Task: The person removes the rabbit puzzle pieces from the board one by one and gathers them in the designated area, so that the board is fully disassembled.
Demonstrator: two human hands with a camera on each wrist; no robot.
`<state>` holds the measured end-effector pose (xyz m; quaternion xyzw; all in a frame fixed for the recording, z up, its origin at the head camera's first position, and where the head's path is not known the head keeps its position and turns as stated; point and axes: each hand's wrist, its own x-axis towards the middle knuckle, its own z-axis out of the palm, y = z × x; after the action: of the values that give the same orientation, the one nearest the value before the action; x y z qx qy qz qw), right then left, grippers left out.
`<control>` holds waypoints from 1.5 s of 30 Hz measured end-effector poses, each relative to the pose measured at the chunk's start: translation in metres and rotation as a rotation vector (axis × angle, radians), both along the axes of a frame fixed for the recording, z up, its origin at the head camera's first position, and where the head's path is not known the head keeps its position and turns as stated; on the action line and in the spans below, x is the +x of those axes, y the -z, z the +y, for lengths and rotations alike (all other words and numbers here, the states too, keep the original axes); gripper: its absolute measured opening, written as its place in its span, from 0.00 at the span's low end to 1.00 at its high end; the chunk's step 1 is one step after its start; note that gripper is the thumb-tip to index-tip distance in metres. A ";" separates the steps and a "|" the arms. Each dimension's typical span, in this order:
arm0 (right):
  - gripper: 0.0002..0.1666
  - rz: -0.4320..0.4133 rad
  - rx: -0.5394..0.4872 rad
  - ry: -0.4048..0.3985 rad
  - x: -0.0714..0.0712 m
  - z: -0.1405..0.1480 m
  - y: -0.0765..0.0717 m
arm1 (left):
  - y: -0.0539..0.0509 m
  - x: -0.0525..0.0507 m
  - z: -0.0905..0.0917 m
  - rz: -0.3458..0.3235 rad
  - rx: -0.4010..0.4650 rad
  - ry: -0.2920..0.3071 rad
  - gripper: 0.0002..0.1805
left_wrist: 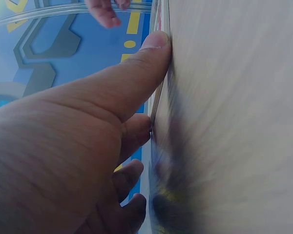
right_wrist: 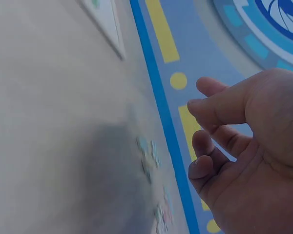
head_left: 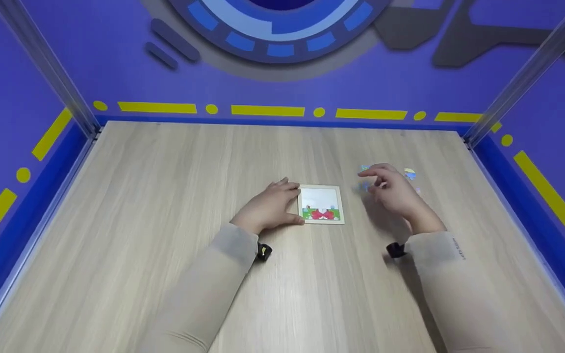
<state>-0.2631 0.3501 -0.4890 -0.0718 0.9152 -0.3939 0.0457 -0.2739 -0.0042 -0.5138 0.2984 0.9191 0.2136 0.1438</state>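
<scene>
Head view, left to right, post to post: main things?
Left silver metal corner post, bare left hand, square picture-puzzle board with pale frame, bare right hand, right silver metal corner post.

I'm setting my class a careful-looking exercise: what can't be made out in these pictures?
Head view: how many loose jigsaw pieces there are; the right hand hides some.
Head view: the lettering on the right sleeve, too small to read surely.
Left wrist view: the picture on the puzzle board, nearly edge-on and partly behind the left thumb.
Right wrist view: the pieces' designs, blurred; most of the puzzle board, cut off by the top edge.
</scene>
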 end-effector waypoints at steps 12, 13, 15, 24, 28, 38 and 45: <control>0.24 0.000 -0.063 -0.043 0.006 -0.057 -0.011 | -0.001 -0.001 0.000 -0.002 0.023 -0.007 0.51; 0.24 -0.003 -0.070 -0.049 0.007 -0.060 -0.011 | -0.001 -0.001 -0.001 -0.003 0.021 -0.007 0.51; 0.25 -0.011 -0.087 -0.069 0.008 -0.067 -0.011 | -0.001 -0.001 -0.001 -0.003 0.019 -0.012 0.51; 0.30 -0.079 -0.138 -0.130 0.014 -0.083 0.002 | -0.002 -0.001 0.000 -0.013 0.016 -0.022 0.50; 0.32 -0.128 -0.138 -0.155 0.016 -0.088 0.008 | 0.000 0.000 0.000 -0.005 0.018 -0.023 0.51; 0.29 -0.139 -0.126 -0.237 0.020 -0.101 0.022 | 0.004 -0.001 -0.002 0.015 0.015 -0.004 0.51; 0.27 -0.076 -0.053 -0.232 0.021 -0.106 0.026 | 0.004 -0.003 -0.002 0.019 0.007 -0.004 0.52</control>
<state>-0.2418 0.2444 -0.5153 -0.1632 0.8877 -0.4124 0.1239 -0.2769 -0.0058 -0.5175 0.2990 0.9202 0.2143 0.1336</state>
